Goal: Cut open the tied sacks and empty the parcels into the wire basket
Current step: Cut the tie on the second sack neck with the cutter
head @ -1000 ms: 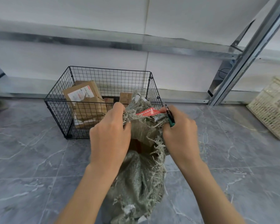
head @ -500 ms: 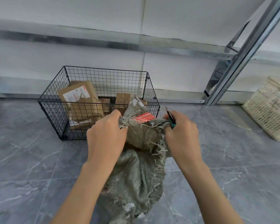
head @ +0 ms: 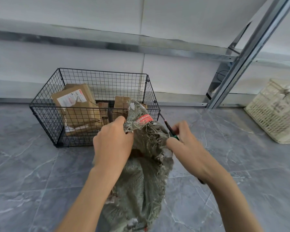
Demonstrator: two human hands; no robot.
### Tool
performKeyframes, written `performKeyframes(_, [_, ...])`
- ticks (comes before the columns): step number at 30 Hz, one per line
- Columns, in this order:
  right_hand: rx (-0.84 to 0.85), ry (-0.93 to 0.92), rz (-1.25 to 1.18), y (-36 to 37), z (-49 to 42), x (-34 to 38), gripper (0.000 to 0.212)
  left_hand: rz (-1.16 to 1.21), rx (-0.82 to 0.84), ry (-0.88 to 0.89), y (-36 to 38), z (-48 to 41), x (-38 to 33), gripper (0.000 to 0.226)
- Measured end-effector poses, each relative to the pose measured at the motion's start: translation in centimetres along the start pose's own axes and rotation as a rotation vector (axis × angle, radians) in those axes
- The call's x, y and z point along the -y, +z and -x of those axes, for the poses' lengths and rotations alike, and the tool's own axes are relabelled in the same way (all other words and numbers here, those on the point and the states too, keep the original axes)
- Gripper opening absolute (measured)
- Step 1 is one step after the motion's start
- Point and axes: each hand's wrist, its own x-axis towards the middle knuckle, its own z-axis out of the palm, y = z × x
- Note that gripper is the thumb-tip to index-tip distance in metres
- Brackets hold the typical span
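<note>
The right hand [head: 185, 139] has swung clear of the red-taped neck [head: 144, 119], its grip curled round the green-handled cutter [head: 170, 132], while the left hand [head: 112, 141] keeps its grip bunched on the frayed rim. The grey sack [head: 141, 178] gapes wider now, sitting on the floor [head: 40, 181] just before the wire basket [head: 45, 121]. It looks ready to tip in with the parcels [head: 77, 106] already there.

The wire basket [head: 45, 114] stands open-topped, parcels [head: 77, 106] filling its left; bare floor [head: 32, 173] flanks the sack [head: 141, 181].
</note>
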Motion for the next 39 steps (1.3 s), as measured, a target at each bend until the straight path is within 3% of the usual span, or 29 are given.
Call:
performKeyframes(3, [0.118, -0.022, -0.105, -0.8, 0.5, -0.2, 0.003, 0.021, 0.022, 0.001, 0.2, -0.1, -0.1, 0.011])
performKeyframes(6, [0.243, -0.074, -0.203, -1.1, 1.0, -0.1, 0.010, 0.066, 0.034, -0.007, 0.3, -0.3, -0.1, 0.011])
performKeyframes(9, [0.281, -0.088, -0.151, -0.9, 1.1, -0.7, 0.013, 0.111, 0.055, -0.030, 0.1, -0.5, -0.1, 0.008])
performKeyframes(17, [0.131, -0.063, -0.003, 0.1, 0.1, -1.1, 0.016, 0.161, 0.091, 0.014, 0.0, -0.2, -0.3, 0.017])
performKeyframes(25, [-0.023, -0.146, -0.056, 1.7, -0.8, -0.3, 0.015, 0.178, 0.069, 0.107, 0.0, 0.3, -0.2, 0.010])
performKeyframes(31, [-0.075, -0.169, -0.046, 2.3, -1.2, -0.2, 0.014, 0.162, 0.078, 0.182, -0.2, 0.4, 0.0, 0.008])
performKeyframes(34, [-0.067, -0.173, -0.152, 2.2, -1.2, -0.3, 0.016, 0.186, 0.073, 0.165, -0.4, 0.4, 0.0, 0.004])
performKeyframes(37, [-0.057, -0.173, -0.250, 2.1, -1.2, -0.4, 0.017, 0.400, 0.156, 0.136, -0.3, 0.2, 0.2, 0.010])
performKeyframes(39, [-0.055, -0.174, -0.299, 1.9, -1.1, -0.5, 0.016, 0.697, 0.259, 0.075, -0.6, -0.1, -0.1, 0.032])
